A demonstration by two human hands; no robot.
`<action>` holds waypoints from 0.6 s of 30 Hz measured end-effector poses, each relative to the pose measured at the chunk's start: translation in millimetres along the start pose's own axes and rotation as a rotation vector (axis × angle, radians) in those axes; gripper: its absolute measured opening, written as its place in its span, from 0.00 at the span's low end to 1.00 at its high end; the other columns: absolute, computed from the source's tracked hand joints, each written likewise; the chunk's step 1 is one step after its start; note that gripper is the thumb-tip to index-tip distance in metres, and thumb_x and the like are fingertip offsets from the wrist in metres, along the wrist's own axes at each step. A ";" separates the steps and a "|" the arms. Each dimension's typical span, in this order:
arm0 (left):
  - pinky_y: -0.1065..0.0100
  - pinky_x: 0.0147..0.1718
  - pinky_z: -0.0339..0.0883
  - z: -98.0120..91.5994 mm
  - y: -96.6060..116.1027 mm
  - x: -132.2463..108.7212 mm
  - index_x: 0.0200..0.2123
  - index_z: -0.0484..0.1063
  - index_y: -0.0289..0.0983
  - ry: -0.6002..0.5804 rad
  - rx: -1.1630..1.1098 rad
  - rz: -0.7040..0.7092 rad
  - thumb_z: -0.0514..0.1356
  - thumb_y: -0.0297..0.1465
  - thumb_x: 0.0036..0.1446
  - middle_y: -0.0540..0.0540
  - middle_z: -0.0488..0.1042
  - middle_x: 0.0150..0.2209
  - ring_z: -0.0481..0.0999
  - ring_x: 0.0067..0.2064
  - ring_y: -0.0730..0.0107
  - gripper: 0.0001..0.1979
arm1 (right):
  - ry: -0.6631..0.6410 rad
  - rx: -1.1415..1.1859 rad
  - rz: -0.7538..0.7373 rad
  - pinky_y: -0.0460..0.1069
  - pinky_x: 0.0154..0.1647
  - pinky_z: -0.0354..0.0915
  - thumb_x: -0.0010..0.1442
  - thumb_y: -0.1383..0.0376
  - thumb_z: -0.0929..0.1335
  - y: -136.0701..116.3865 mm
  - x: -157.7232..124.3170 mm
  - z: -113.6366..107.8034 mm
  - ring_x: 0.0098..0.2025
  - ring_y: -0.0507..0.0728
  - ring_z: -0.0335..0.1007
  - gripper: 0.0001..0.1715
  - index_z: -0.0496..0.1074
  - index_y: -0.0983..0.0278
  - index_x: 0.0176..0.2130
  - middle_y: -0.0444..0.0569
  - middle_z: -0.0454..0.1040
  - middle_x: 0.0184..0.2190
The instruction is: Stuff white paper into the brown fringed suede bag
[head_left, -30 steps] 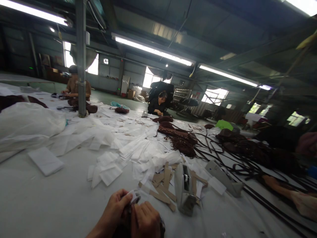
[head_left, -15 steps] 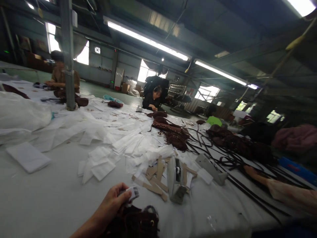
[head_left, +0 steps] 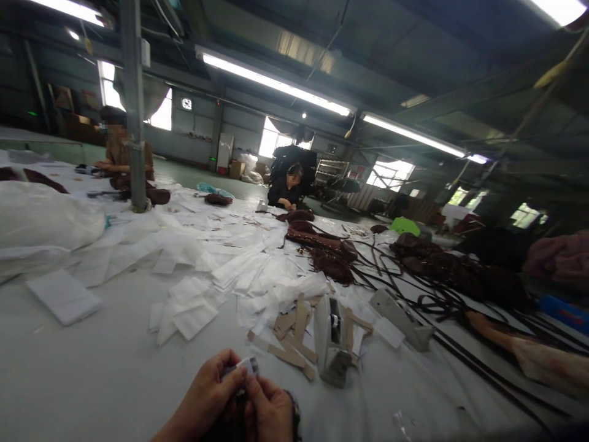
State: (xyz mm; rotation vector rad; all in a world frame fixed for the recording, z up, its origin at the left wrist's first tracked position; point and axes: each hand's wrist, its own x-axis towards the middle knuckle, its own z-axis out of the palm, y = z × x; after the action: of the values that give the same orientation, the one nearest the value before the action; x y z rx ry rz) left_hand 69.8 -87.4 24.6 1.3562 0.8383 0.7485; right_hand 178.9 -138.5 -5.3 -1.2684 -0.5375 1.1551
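Note:
My left hand [head_left: 207, 390] is closed on a small white piece with a grey end [head_left: 249, 364], held near the bottom middle of the view. My right hand [head_left: 271, 408] meets it there, fingers bent and pinched together at the piece's lower edge. Exactly what the right fingertips grip is hidden. Below and between both hands lies a dark brown bag [head_left: 229, 425], mostly covered by them. Just beyond the hands are brown paper strips [head_left: 289, 350] and a grey tape dispenser [head_left: 332, 341].
A second dispenser [head_left: 405, 319] lies to the right, near long dark straps [head_left: 483, 362] and another person's arm [head_left: 547, 362]. White paper sheets [head_left: 188, 307] cover the table's middle. Brown bags [head_left: 322, 239] lie farther back. A post [head_left: 137, 123] rises at left; two people sit across.
My right hand has come into view and joined the left at the small white piece. It now covers much of the brown bag. The scene has shifted slightly right and down.

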 end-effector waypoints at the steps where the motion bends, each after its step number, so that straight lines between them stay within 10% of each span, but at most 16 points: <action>1: 0.75 0.15 0.56 1.2 0.8 0.2 0.30 0.66 0.36 -0.001 0.010 0.003 0.58 0.49 0.55 0.54 0.68 0.17 0.66 0.15 0.74 0.20 | 0.028 0.023 -0.006 0.41 0.12 0.47 0.33 0.39 0.75 0.5 -0.3 -0.4 0.11 0.44 0.48 0.34 0.74 0.67 0.23 0.36 0.59 0.08; 13: 0.73 0.19 0.62 -10.8 -7.3 4.2 0.33 0.67 0.36 -0.118 -0.018 -0.007 0.56 0.48 0.57 0.52 0.72 0.21 0.69 0.19 0.72 0.19 | 0.048 -0.190 -0.139 0.44 0.16 0.50 0.44 0.39 0.71 8.5 3.3 -3.9 0.14 0.48 0.52 0.33 0.76 0.67 0.27 0.40 0.63 0.11; 18: 0.74 0.17 0.60 -17.0 -23.7 5.5 0.33 0.68 0.37 -0.043 -0.034 -0.091 0.57 0.52 0.54 0.53 0.69 0.16 0.67 0.17 0.72 0.22 | 0.298 -0.595 -0.291 0.46 0.21 0.55 0.50 0.40 0.66 -8.8 -15.3 -75.4 0.19 0.53 0.62 0.31 0.75 0.63 0.22 0.45 0.70 0.15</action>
State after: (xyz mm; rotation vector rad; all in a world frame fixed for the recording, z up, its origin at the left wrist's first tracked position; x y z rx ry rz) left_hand 57.6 -75.8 0.2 1.2906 0.8442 0.6578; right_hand 240.1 -185.1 -14.3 -1.7627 -0.8439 0.5570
